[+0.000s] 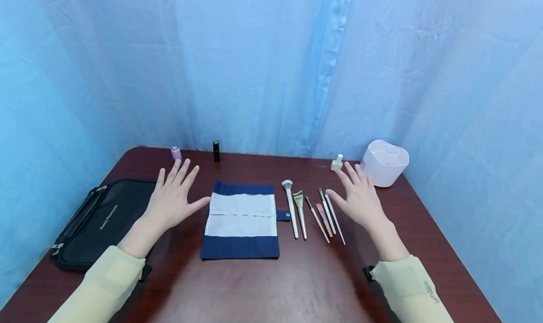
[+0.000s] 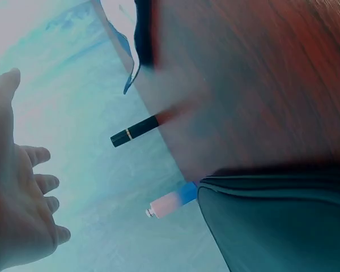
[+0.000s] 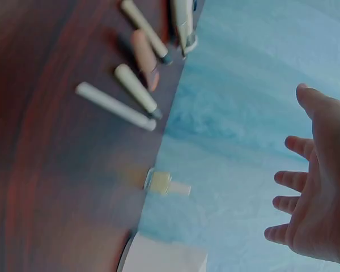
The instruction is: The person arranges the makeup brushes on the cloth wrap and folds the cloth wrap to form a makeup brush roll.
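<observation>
Both hands hover over the table with fingers spread, holding nothing. My left hand [image 1: 171, 198] is between the black zip case [image 1: 112, 219] and an unfolded navy-and-white fabric brush roll [image 1: 242, 226], whose snap strap points right. My right hand [image 1: 358, 195] is just right of a row of makeup brushes: a large white-handled brush [image 1: 290, 210], a brush with a flat pale head [image 1: 300, 214], a pink-headed brush [image 1: 324, 220] and several slim ones. In the right wrist view, the brushes [image 3: 137, 89] lie apart from the hand.
Along the back edge stand a purple bottle [image 1: 176, 153], a black lipstick tube [image 1: 216, 152], a small nail polish bottle [image 1: 337, 162] and a white sectioned holder [image 1: 385, 165]. Blue curtains [image 1: 254, 68] hang behind and beside the brown table [image 1: 237, 290].
</observation>
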Demonstrator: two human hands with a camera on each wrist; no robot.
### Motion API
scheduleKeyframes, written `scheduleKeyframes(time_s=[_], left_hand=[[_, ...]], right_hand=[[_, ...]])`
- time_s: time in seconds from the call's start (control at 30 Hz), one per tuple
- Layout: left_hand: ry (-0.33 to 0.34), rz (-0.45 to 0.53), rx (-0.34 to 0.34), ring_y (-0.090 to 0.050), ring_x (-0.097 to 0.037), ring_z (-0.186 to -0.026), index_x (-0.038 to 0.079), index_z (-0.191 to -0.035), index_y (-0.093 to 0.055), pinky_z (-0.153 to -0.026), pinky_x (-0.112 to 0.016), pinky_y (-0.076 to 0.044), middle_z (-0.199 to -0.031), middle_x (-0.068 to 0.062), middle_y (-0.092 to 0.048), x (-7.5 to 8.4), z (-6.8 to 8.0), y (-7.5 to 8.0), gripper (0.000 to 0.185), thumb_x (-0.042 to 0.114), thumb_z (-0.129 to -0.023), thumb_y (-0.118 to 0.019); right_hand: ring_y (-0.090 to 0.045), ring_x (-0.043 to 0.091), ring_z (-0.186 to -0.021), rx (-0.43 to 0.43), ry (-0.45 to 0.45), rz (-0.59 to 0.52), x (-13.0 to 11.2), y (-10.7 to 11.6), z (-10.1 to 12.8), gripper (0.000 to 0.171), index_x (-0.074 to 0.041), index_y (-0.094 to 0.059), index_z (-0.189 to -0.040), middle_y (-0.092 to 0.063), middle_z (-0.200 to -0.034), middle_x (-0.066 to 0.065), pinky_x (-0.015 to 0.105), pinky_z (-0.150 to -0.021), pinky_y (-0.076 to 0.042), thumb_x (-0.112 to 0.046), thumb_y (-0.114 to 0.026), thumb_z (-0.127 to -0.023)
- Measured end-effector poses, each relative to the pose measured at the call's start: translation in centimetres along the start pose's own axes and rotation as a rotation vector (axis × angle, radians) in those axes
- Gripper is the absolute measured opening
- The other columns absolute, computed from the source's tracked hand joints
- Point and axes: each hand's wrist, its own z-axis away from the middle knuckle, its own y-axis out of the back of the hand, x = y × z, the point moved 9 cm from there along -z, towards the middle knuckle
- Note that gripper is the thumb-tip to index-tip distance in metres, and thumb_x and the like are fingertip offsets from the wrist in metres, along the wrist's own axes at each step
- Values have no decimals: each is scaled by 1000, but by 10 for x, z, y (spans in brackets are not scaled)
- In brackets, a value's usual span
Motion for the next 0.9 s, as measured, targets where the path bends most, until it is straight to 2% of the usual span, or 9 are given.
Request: scheduleKeyframes(time_s=[0.17, 0.33, 0.5, 0.6, 0.73, 0.9], left_hand=[[-24, 21, -61, -3, -33, -145, 10, -151, -23, -112, -59, 2, -157, -15, -14, 1, -1, -11, 93, 67, -83, -52], [-77, 25, -135, -3, -34, -145, 9, -151, -19, -112, -59, 2, -157, -14, -13, 4, 1, -27, 96, 67, -82, -54], [-139, 53, -214, -6, -36, -145, 8, -151, -22, -112, -60, -2, -157, -15, -16, 9, 8, -39, 96, 64, -82, -57], [-171, 83, -235, -8, -36, -144, 6, -150, -25, -111, -61, -4, -156, -15, -19, 11, 11, -44, 94, 61, -81, -60], [-198, 111, -258, -11, -37, -144, 4, -148, -29, -111, -61, -5, -155, -16, -22, 11, 14, -50, 92, 58, -81, -62], [-219, 119, -320, -13, -39, -143, 5, -147, -31, -110, -62, -7, -154, -15, -25, 8, 15, -64, 91, 60, -81, -61]], right_hand=[[-15, 37, -143, -4, 49, -46, -21, 0, -15, 65, -18, -36, -146, -25, -153, 16, 66, -107, -13, -54, -48, -93], [-18, 37, -142, -33, 92, -82, -41, -9, -28, 65, -16, -33, -147, -28, -152, 16, 61, -109, -16, -52, -47, -94], [-18, 36, -142, -116, 98, -158, -57, -30, -33, 67, -14, -28, -149, -27, -153, 16, 55, -111, -21, -47, -50, -95], [-20, 33, -142, -179, 82, -208, -60, -48, -36, 70, -13, -25, -150, -27, -153, 14, 52, -111, -23, -45, -53, -94], [-29, 32, -139, -253, 58, -273, -60, -73, -43, 71, -9, -26, -149, -33, -150, 14, 50, -109, -29, -39, -58, -93], [-48, 31, -125, -321, 23, -315, -56, -96, -55, 62, -6, -42, -141, -50, -137, 15, 47, -97, -43, -33, -64, -90]])
